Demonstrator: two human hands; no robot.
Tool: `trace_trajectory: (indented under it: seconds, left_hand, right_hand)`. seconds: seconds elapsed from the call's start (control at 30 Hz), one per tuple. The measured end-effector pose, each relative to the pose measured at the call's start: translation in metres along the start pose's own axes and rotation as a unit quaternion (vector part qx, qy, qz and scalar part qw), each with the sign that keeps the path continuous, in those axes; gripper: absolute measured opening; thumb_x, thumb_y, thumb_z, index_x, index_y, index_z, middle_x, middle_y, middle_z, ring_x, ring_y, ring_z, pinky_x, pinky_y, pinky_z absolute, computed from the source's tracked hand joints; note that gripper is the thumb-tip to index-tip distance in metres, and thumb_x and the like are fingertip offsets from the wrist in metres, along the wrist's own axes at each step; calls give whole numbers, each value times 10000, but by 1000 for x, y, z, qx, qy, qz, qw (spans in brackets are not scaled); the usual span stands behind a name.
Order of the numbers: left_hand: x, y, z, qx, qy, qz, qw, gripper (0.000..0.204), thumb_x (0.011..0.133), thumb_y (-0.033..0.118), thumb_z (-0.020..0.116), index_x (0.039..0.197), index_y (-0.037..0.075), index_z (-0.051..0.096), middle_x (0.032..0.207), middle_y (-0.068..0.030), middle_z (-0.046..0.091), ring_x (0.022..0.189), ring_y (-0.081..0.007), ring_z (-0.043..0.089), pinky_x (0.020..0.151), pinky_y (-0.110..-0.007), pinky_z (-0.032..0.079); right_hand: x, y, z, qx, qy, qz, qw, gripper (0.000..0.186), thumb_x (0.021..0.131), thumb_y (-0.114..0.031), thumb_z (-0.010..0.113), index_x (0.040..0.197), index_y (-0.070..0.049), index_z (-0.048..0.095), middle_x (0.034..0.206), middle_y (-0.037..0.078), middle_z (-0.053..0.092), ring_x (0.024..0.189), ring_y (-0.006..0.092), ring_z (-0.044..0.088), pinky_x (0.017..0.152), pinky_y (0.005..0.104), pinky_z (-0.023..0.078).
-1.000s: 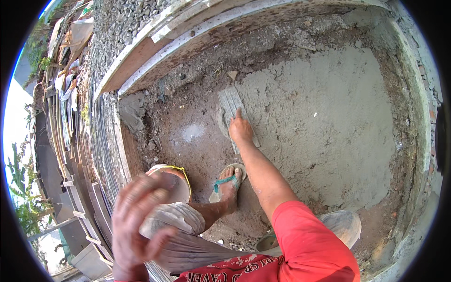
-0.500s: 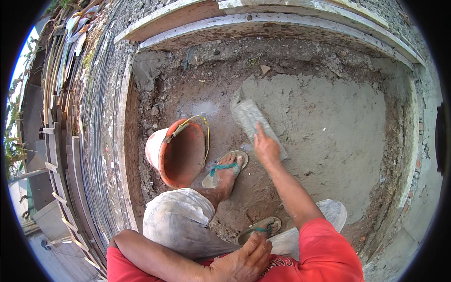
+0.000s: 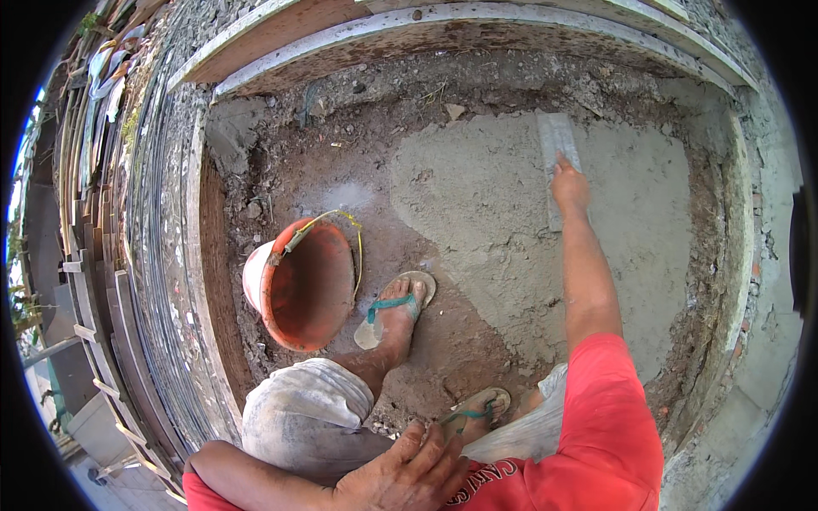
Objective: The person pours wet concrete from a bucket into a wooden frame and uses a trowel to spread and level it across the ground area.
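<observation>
Grey mortar (image 3: pixel 477 213) fills most of the pit floor's right part, and from my remote seat I've got the float (image 3: pixel 558 132) lying on it, toward the far edge of the patch. Right hand (image 3: pixel 569 183): closed over the float's back, index finger stretched along the blade; grip itself hidden underneath. My read: that finger helps steer and keep the blade flat against the wet surface. Left hand (image 3: pixel 405 473): in front of the shirt, fingers loosely bent and close together; palm hidden from me, so can't tell if it pinches anything. Probably tucked in there for balance while the right arm reaches out.

Orange bucket (image 3: pixel 311 289) on bare soil, mouth turned toward the feet, yellow handle (image 3: pixel 359 255) hanging to one side. Looks parked there to be near but off the mortar. Sandals (image 3: pixel 423 288) are on the soil too, presumably to leave the wet layer unmarked.

Surface: rough and pitted left of the float, smoother to its right; ragged soil edge, pale powdery spot (image 3: pixel 345 196) near the bucket. Surround: timber boards (image 3: pixel 477 13) along the far side, low wall (image 3: pixel 741 247) right, long thin rods (image 3: pixel 158 213) and stacked planks (image 3: pixel 81 196) left. Outdoors, daylight.
</observation>
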State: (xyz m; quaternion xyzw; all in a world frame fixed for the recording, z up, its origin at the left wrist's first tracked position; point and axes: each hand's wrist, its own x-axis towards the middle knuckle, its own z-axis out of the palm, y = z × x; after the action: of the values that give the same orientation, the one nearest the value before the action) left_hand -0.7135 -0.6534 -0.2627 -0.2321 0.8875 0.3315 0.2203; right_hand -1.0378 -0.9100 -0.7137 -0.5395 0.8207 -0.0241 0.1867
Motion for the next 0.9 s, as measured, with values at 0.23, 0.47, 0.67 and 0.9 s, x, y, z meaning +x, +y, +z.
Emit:
trace_trajectory:
  seconds: [0.23, 0.47, 0.67, 0.9]
  left_hand:
    - [-7, -16, -29, 14, 18, 23, 999, 482, 988, 229, 439, 1430, 69, 547, 1457, -169, 549, 1343, -358, 504, 1176, -546, 333]
    - [44, -23, -52, 28, 0, 41, 999, 505, 960, 234, 501, 1440, 83, 543, 1476, -165, 528, 1356, -361, 495, 1179, -523, 339]
    - [67, -42, -59, -26, -36, 81, 996, 568, 926, 325, 590, 1443, 95, 539, 1472, -156, 529, 1382, -341, 482, 1165, -490, 360]
    - [89, -72, -70, 9, -123, 26, 992, 598, 891, 322, 656, 1434, 94, 551, 1474, -131, 534, 1349, -320, 504, 1155, -493, 364]
  right_hand:
    - [-26, -48, 58, 143, 69, -6, 987, 470, 1018, -348, 515, 1459, -194, 573, 1093, 261, 715, 1036, 437, 684, 928, 516, 542]
    - [-156, -169, 104, 110, -177, -181, 961, 495, 1052, -224, 485, 1546, -243, 461, 956, 235, 728, 879, 375, 735, 791, 506, 601]
    - [-48, -4, 5, -26, -68, -133, 988, 528, 1001, -119, 521, 1514, -246, 514, 976, 171, 762, 793, 258, 755, 662, 416, 627]
    - [37, 223, -62, 23, 80, 185, 979, 429, 1035, -371, 528, 1463, -354, 553, 1251, 128, 708, 1108, 347, 694, 960, 468, 553]
